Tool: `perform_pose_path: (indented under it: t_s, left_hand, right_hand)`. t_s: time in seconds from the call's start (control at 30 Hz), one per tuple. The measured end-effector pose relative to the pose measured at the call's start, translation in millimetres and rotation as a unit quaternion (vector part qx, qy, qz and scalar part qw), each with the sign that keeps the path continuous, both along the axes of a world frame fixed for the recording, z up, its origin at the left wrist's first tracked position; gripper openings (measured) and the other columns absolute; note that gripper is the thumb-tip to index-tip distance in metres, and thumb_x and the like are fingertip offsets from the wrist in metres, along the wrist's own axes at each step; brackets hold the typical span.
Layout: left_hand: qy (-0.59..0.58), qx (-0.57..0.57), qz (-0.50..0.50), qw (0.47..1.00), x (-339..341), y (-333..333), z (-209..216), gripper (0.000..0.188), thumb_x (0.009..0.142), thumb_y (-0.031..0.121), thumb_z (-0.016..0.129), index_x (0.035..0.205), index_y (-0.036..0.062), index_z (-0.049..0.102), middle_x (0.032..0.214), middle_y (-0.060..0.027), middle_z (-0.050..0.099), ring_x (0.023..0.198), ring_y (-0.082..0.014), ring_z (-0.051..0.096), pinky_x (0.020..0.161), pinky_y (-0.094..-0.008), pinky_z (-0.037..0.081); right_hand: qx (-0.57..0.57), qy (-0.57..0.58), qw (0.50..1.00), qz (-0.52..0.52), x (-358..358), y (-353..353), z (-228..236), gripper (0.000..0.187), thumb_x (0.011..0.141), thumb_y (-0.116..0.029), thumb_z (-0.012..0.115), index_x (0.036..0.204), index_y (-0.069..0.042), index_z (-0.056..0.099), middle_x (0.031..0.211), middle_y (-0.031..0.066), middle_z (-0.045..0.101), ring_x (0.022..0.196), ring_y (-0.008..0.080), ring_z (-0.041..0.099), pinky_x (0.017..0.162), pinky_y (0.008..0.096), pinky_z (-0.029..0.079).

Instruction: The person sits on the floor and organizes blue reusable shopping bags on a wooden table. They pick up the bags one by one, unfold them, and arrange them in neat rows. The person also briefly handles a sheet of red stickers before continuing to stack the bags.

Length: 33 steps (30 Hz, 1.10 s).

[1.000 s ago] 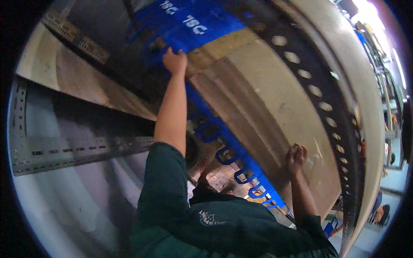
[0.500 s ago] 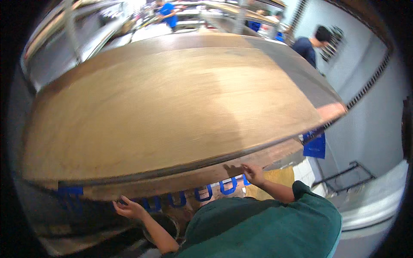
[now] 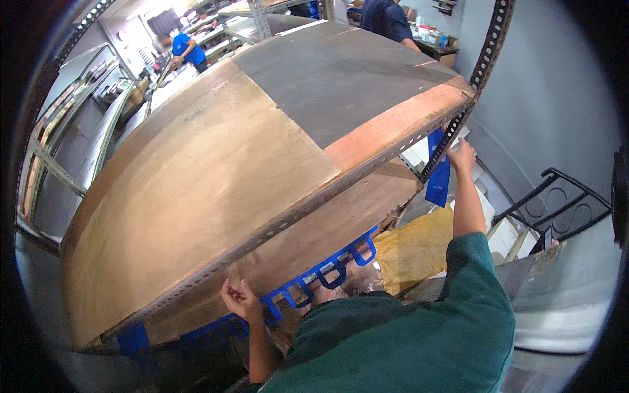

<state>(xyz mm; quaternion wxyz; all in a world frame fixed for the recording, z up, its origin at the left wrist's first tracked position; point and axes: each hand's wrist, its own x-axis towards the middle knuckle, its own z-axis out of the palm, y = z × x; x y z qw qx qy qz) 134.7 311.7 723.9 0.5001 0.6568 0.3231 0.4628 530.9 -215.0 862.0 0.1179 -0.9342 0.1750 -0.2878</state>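
Observation:
A large tabletop board [image 3: 196,190], pale wood on the left with a dark grey sheet [image 3: 341,78] at the far right, rests on a perforated metal frame [image 3: 275,226]. My left hand [image 3: 241,301] is loosely open and holds nothing, just in front of a lower wooden shelf [image 3: 327,223]. At the right corner my right hand [image 3: 462,156] reaches up beside the perforated corner post [image 3: 449,141] and a hanging blue strip-like sheet [image 3: 438,180]. Its fingers are partly spread and bent toward them; whether they touch is unclear.
Blue bags with loop handles [image 3: 331,275] line the lower shelf's front. A yellow cloth or sack [image 3: 416,249] lies below on the right, near a black metal rack [image 3: 550,196]. Two people, one in a blue shirt [image 3: 189,49] and one in dark clothing [image 3: 386,19], are beyond the table.
My view has swung to the right, toward the table's right corner. My right hand has risen from the front edge to the corner post; my left hand has moved rightward along the edge.

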Motion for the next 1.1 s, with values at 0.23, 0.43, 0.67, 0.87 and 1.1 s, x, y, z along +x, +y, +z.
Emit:
perform_pose_path:
  t_s: [0.23, 0.43, 0.67, 0.87, 1.1]
  left_hand:
    - [0.072, 0.126, -0.049, 0.988, -2, -68, 32, 0.032, 0.080, 0.008, 0.068, 0.109, 0.0051, 0.056, 0.088, -0.0014, 0.050, 0.070, -0.0098, 0.049, 0.062, -0.0237, 0.043]
    - [0.144, -0.034, -0.296, 0.944, -31, -104, 28, 0.034, 0.078, 0.016, 0.073, 0.107, 0.0031, 0.060, 0.105, -0.0075, 0.061, 0.089, -0.0141, 0.057, 0.079, -0.0291, 0.047]
    - [0.213, -0.303, -0.731, 0.574, 19, -168, 9, 0.063, 0.092, 0.053, 0.044, 0.127, 0.0008, 0.049, 0.116, -0.0184, 0.059, 0.102, -0.0264, 0.059, 0.088, -0.0346, 0.048]
    - [0.103, -0.555, -0.727, 0.391, 29, -147, 26, 0.112, 0.071, 0.088, 0.021, 0.145, 0.0048, 0.020, 0.136, -0.0307, 0.037, 0.117, -0.0424, 0.048, 0.098, -0.0473, 0.038]
    - [-0.202, -0.372, -0.397, 0.815, -61, -12, -31, 0.070, 0.078, 0.042, 0.066, 0.133, 0.0063, 0.043, 0.127, -0.0184, 0.051, 0.115, -0.0284, 0.052, 0.096, -0.0441, 0.044]
  right_hand:
    - [0.000, -0.019, 1.000, 0.025, 113, -98, -71, 0.024, 0.084, -0.019, 0.052, 0.097, -0.001, 0.060, 0.097, 0.0244, 0.062, 0.092, 0.0392, 0.061, 0.076, 0.0471, 0.049]
    - [-0.117, 0.135, 0.978, 0.108, -60, -98, -33, 0.023, 0.074, -0.017, 0.064, 0.089, 0.001, 0.063, 0.088, 0.0229, 0.065, 0.083, 0.0411, 0.062, 0.072, 0.0475, 0.048]
    - [-0.185, 0.102, 0.916, 0.340, -261, -23, 46, 0.020, 0.073, 0.001, 0.061, 0.093, -0.001, 0.060, 0.086, 0.0180, 0.061, 0.087, 0.0379, 0.057, 0.081, 0.0464, 0.044]
    - [-0.191, 0.040, 0.775, 0.601, -313, 149, 123, 0.016, 0.067, 0.008, 0.058, 0.081, 0.002, 0.061, 0.077, 0.0161, 0.057, 0.080, 0.0359, 0.055, 0.078, 0.0454, 0.044]
    - [-0.217, -0.126, 0.442, 0.861, -363, 312, 85, 0.027, 0.063, -0.016, 0.070, 0.089, -0.014, 0.067, 0.083, 0.0007, 0.058, 0.072, 0.0180, 0.053, 0.059, 0.0331, 0.043]
